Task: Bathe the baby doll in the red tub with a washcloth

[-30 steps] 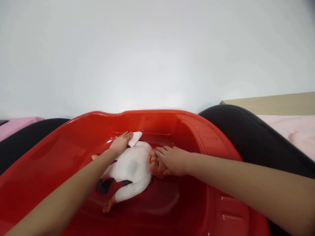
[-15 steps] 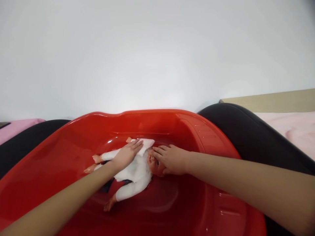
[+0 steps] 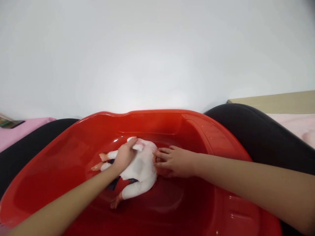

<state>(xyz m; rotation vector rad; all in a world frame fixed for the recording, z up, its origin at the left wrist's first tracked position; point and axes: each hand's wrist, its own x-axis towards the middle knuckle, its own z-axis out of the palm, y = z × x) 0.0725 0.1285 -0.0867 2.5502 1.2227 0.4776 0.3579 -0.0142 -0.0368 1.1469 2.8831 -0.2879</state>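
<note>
A baby doll in white clothing lies on its back in a red plastic tub, legs to the left, head to the right. My left hand is closed around a folded white cloth and presses it against the doll's far arm. That arm's hand is hidden. My right hand lies over the doll's head with its fingers curved around it, covering most of the face. The doll's near arm stretches toward me on the tub floor.
Dark rounded surfaces flank the tub on both sides. Pink fabric lies at the left with a flat object on it, and pale pink fabric at the right. A white wall rises behind.
My left hand has slid the cloth along the doll's far arm, away from the shoulder. My right hand stays on the head, now hiding more of it. The view has shifted slightly left.
</note>
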